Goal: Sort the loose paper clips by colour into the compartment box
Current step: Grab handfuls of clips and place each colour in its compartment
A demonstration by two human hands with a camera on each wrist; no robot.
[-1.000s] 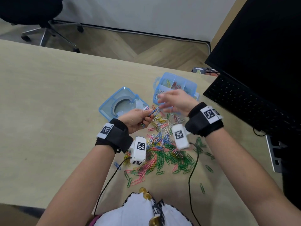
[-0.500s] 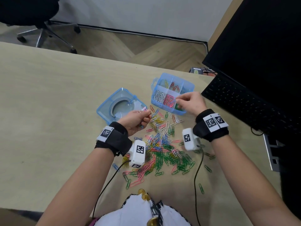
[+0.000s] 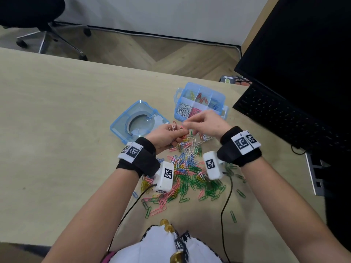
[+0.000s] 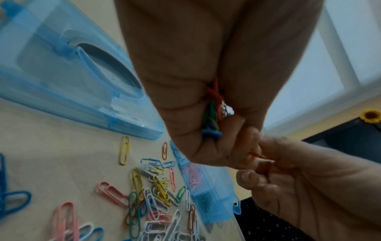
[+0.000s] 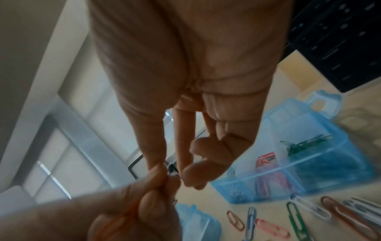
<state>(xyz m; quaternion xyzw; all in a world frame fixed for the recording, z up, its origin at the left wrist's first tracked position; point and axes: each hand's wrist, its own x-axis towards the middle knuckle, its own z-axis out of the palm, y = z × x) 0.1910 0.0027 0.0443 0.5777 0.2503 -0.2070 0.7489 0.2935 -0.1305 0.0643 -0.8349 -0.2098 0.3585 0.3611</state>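
My left hand [image 3: 177, 135] grips a small bundle of mixed-colour paper clips [image 4: 212, 114] just above the table. My right hand [image 3: 187, 126] reaches across to it, and thumb and forefinger pinch an orange paper clip [image 4: 257, 155] at the tip of that bundle. The blue compartment box [image 3: 221, 96] stands open just beyond the hands; white, pink, red, yellow, blue and green clips lie in separate cells. The loose pile of clips [image 3: 190, 173] is spread on the table under and behind my wrists. In the right wrist view the right hand [image 5: 164, 168] meets the left hand [image 5: 148, 203].
The box's blue lid [image 3: 121, 128] lies flat to the left of the hands. A black keyboard [image 3: 275, 114] and a monitor [image 3: 303, 44] stand close on the right. Two cables run from the wrist cameras towards my body. An office chair [image 3: 38, 16] is on the floor beyond the table.
My right hand went to the box's near right cell, then came back left to the bundle in my left hand. The left hand has hardly moved.
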